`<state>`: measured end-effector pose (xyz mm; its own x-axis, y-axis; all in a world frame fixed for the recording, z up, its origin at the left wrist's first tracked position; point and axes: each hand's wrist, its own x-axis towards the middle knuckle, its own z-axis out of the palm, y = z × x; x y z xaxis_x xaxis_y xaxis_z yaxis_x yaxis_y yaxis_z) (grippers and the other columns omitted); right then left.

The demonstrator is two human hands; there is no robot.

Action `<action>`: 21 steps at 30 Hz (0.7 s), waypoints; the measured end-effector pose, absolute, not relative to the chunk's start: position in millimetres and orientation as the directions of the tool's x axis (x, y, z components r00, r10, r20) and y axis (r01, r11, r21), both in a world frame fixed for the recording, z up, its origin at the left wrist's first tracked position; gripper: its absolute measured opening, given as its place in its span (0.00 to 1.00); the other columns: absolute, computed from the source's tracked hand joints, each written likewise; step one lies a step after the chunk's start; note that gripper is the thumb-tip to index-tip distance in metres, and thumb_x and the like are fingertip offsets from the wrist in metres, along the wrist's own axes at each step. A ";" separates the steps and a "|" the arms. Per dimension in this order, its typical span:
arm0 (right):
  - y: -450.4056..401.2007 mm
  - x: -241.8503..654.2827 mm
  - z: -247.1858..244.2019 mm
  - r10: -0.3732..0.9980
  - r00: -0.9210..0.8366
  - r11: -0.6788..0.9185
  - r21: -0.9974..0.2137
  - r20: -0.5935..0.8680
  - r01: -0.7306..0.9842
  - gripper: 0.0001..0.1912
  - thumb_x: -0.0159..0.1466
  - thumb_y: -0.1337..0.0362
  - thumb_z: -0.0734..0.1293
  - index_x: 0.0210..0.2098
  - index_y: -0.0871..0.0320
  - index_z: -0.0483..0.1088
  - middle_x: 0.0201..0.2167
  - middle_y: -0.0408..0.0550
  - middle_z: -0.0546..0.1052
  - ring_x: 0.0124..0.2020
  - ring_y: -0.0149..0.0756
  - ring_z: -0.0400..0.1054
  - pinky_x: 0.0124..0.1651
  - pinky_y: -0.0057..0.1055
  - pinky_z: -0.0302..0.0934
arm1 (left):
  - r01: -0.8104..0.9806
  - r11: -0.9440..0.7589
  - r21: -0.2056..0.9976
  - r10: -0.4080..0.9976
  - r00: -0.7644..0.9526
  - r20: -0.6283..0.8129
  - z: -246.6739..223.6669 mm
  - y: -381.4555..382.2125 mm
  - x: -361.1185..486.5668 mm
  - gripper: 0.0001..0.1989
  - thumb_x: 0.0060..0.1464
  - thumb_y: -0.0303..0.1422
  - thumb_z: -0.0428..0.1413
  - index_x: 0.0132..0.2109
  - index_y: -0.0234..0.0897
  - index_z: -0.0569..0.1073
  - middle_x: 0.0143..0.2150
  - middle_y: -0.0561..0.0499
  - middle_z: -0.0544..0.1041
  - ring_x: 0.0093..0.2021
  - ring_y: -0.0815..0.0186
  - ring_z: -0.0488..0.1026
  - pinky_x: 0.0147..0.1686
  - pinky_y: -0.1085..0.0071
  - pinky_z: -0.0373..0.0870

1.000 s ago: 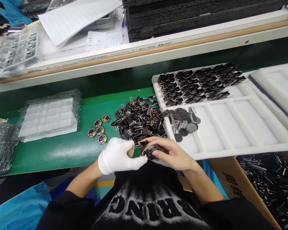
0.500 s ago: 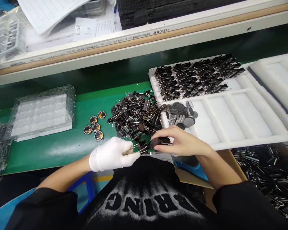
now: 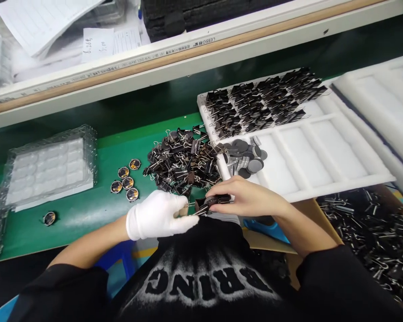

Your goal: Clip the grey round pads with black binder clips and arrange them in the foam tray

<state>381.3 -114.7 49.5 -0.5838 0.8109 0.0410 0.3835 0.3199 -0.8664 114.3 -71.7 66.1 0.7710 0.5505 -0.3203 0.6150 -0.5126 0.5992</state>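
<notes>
My left hand [image 3: 161,215], in a white glove, pinches the wire handles of a black binder clip [image 3: 201,205] near the table's front edge. Bare, my right hand [image 3: 245,197] grips a dark round disc [image 3: 212,203] with its fingertips, together with what looks like another black clip. Disc and left-hand clip touch or overlap between the hands. Just beyond them lies a heap of black binder clips [image 3: 183,156]. Grey discs [image 3: 246,156] are piled at the corner of a white foam tray [image 3: 297,197].
Rows of clips [image 3: 255,105] stand on foam at the back. Several round printed pieces [image 3: 128,183] and a single one [image 3: 49,218] lie left, near stacked clear trays [image 3: 50,165]. A box of clips [image 3: 372,246] is at right. A shelf edge [image 3: 188,47] crosses behind.
The clip in my left hand and the disc in my right have come together. The view has shifted slightly, showing the single round piece at the left.
</notes>
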 end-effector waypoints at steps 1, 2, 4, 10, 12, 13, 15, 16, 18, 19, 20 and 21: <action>-117.3 381.6 48.5 0.838 -0.540 0.350 -0.842 0.084 0.411 0.13 0.68 0.59 0.69 0.50 0.52 0.80 0.39 0.45 0.84 0.36 0.38 0.78 0.39 0.31 0.67 | 0.603 -0.450 0.658 0.554 0.767 -0.324 67.8 -69.6 116.5 0.18 0.61 0.47 0.51 0.32 0.39 0.70 0.23 0.55 0.70 0.22 0.71 0.62 0.25 0.72 0.56; -120.0 381.9 47.0 0.861 -0.490 0.383 -0.809 0.137 0.446 0.15 0.69 0.59 0.68 0.53 0.52 0.78 0.42 0.47 0.84 0.39 0.40 0.79 0.42 0.34 0.68 | 0.590 -0.343 0.731 0.555 0.755 -0.349 69.2 -67.8 119.8 0.19 0.64 0.48 0.46 0.35 0.39 0.71 0.25 0.53 0.74 0.23 0.69 0.67 0.26 0.72 0.58; -125.4 382.9 42.9 0.874 -0.418 0.452 -0.730 0.247 0.513 0.16 0.71 0.61 0.65 0.56 0.51 0.77 0.47 0.49 0.84 0.46 0.44 0.79 0.46 0.40 0.68 | 0.565 -0.070 0.822 0.536 0.716 -0.447 70.0 -65.8 129.9 0.26 0.68 0.50 0.37 0.35 0.38 0.70 0.26 0.50 0.77 0.23 0.68 0.71 0.24 0.72 0.61; -138.8 405.4 37.7 0.851 -0.256 0.507 -0.589 0.458 0.630 0.30 0.64 0.57 0.74 0.64 0.45 0.69 0.61 0.51 0.76 0.62 0.52 0.70 0.62 0.53 0.59 | 0.558 0.012 0.830 0.680 0.604 -0.415 62.3 -67.8 161.4 0.22 0.66 0.49 0.48 0.30 0.39 0.66 0.23 0.56 0.73 0.22 0.70 0.70 0.28 0.72 0.67; -142.8 416.3 41.2 0.901 -0.180 0.420 -0.687 0.395 0.594 0.47 0.56 0.50 0.79 0.70 0.50 0.60 0.64 0.57 0.72 0.64 0.55 0.68 0.64 0.53 0.59 | 0.593 -0.058 0.803 0.726 0.577 -0.374 60.1 -68.3 166.7 0.18 0.65 0.46 0.50 0.31 0.39 0.67 0.25 0.57 0.74 0.25 0.70 0.71 0.30 0.72 0.67; -144.3 420.8 43.1 0.936 -0.160 0.349 -0.755 0.314 0.555 0.52 0.55 0.48 0.79 0.72 0.51 0.56 0.64 0.58 0.73 0.62 0.54 0.69 0.62 0.51 0.62 | 0.608 -0.087 0.789 0.730 0.578 -0.365 59.3 -68.4 169.1 0.17 0.65 0.46 0.51 0.32 0.39 0.68 0.25 0.57 0.74 0.25 0.69 0.71 0.31 0.72 0.67; -145.3 427.2 45.5 0.983 -0.153 0.167 -0.862 0.105 0.478 0.48 0.57 0.49 0.78 0.70 0.52 0.58 0.60 0.56 0.76 0.57 0.49 0.73 0.58 0.45 0.66 | 0.623 -0.145 0.768 0.719 0.600 -0.351 58.8 -68.6 174.8 0.17 0.64 0.46 0.51 0.33 0.39 0.69 0.24 0.58 0.74 0.25 0.69 0.70 0.31 0.72 0.66; -144.8 429.2 45.6 0.986 -0.168 0.090 -0.889 0.014 0.449 0.40 0.59 0.50 0.77 0.67 0.52 0.64 0.56 0.53 0.79 0.53 0.47 0.75 0.54 0.41 0.68 | 0.627 -0.185 0.757 0.710 0.618 -0.339 59.0 -68.6 178.3 0.17 0.64 0.46 0.51 0.33 0.39 0.69 0.24 0.58 0.74 0.25 0.70 0.69 0.31 0.72 0.65; -142.3 431.1 44.0 0.970 -0.220 -0.005 -0.914 -0.103 0.405 0.23 0.62 0.52 0.74 0.53 0.55 0.76 0.45 0.49 0.82 0.43 0.41 0.76 0.45 0.34 0.68 | 0.630 -0.294 0.719 0.678 0.668 -0.308 60.4 -68.2 185.6 0.17 0.64 0.45 0.51 0.32 0.39 0.69 0.23 0.59 0.71 0.25 0.71 0.66 0.30 0.72 0.61; -140.9 431.1 42.6 0.962 -0.239 -0.028 -0.922 -0.129 0.386 0.17 0.63 0.53 0.73 0.46 0.57 0.78 0.39 0.47 0.82 0.39 0.39 0.75 0.41 0.31 0.67 | 0.625 -0.355 0.695 0.656 0.696 -0.292 61.4 -67.8 189.2 0.17 0.64 0.44 0.51 0.30 0.39 0.68 0.22 0.59 0.68 0.24 0.71 0.63 0.29 0.72 0.59; -139.9 430.7 41.2 0.958 -0.252 -0.036 -0.929 -0.138 0.369 0.13 0.63 0.54 0.72 0.40 0.58 0.78 0.35 0.46 0.81 0.35 0.37 0.73 0.37 0.30 0.65 | 0.616 -0.412 0.672 0.632 0.724 -0.277 62.3 -67.1 192.4 0.18 0.65 0.44 0.51 0.29 0.39 0.68 0.21 0.59 0.66 0.24 0.72 0.61 0.28 0.72 0.57; -139.3 429.8 40.0 0.957 -0.259 -0.033 -0.934 -0.133 0.355 0.12 0.63 0.56 0.72 0.37 0.59 0.78 0.31 0.44 0.80 0.33 0.35 0.72 0.35 0.29 0.63 | 0.602 -0.457 0.654 0.606 0.749 -0.267 63.1 -66.2 195.2 0.19 0.65 0.43 0.51 0.28 0.39 0.68 0.21 0.59 0.64 0.24 0.72 0.59 0.28 0.72 0.56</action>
